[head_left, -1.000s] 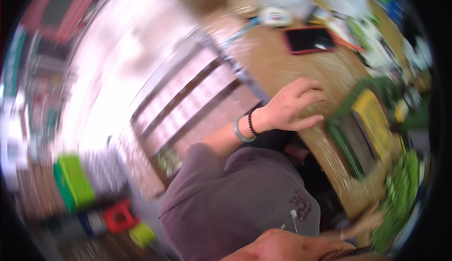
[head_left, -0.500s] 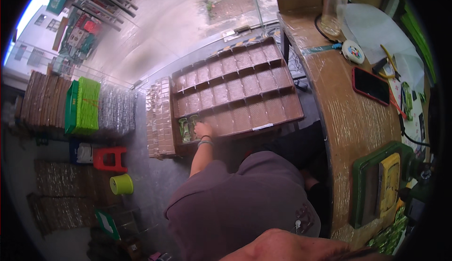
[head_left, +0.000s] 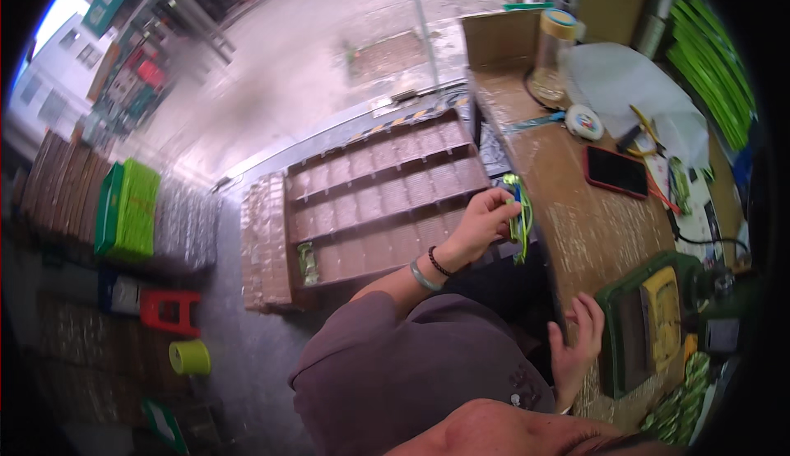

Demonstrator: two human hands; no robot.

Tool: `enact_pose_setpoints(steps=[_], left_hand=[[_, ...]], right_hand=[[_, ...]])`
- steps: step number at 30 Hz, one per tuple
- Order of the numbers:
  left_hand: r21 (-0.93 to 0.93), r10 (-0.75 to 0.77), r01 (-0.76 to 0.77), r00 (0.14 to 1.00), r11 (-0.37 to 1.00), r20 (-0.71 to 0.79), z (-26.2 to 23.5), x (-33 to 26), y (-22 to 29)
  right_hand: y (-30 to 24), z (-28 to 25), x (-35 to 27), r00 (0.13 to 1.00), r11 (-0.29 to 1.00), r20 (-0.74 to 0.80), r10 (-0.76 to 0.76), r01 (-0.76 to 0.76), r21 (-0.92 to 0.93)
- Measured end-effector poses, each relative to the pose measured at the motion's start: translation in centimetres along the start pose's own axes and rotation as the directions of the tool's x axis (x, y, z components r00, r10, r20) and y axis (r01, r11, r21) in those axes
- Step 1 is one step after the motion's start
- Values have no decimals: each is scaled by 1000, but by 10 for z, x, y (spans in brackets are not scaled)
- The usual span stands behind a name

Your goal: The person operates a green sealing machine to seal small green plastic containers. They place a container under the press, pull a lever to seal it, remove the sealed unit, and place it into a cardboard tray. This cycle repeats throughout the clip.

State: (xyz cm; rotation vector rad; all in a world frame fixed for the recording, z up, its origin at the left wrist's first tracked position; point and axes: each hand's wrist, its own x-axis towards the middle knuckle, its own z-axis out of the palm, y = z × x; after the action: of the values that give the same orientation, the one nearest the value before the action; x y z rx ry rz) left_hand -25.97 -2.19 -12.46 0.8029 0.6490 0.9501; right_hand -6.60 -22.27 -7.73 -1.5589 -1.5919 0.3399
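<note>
My left hand [head_left: 487,219], with a bracelet and a beaded band at its wrist, pinches a thin, curved, bright green piece [head_left: 527,225] with a blue part. It looks like an eyeglass frame, held up between the box and the workbench's left edge. Below and to the left lies a shallow brown cardboard box [head_left: 378,271] split into rows of compartments. One green piece [head_left: 308,263] sits in its near left compartment. At the bench edge, my right hand [head_left: 578,342] holds nothing, fingers apart, beside a green machine base [head_left: 613,332] with a yellow block [head_left: 661,318].
On the workbench [head_left: 568,234] are a red-edged phone [head_left: 615,171], a white tape measure [head_left: 583,122], pliers [head_left: 644,131] and a clear jar [head_left: 552,57]. Several green pieces [head_left: 679,407] lie heaped at lower right. Leftward stand a red stool [head_left: 169,312] and a yellow-green bucket [head_left: 190,357].
My left hand has left the box's near left corner and risen rightward to the bench, now holding a green piece. One green piece shows in the box instead of two. My right hand has come into view.
</note>
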Motion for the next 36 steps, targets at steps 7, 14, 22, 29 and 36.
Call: enact_pose_setpoints(steps=[7, 14, 22, 29, 36], left_hand=[[184, -229, 154, 819, 971, 526, 117, -20, -1], [194, 55, -968, 205, 160, 977, 167, 6, 42], [203, -90, -967, 191, 157, 977, 202, 76, 28], [173, -140, -966, 148, 190, 979, 252, 123, -2], [236, -217, -909, 168, 344, 962, 272, 106, -58]], right_hand=[[5, -11, 1, 909, 952, -295, 295, -253, 174], [19, -76, -34, 777, 624, -160, 609, -345, 701], [25, -99, -36, 726, 716, -352, 591, -271, 643], [51, -141, -47, 521, 839, -769, 370, -543, 35], [64, -152, -6, 681, 584, -623, 387, -703, -406]])
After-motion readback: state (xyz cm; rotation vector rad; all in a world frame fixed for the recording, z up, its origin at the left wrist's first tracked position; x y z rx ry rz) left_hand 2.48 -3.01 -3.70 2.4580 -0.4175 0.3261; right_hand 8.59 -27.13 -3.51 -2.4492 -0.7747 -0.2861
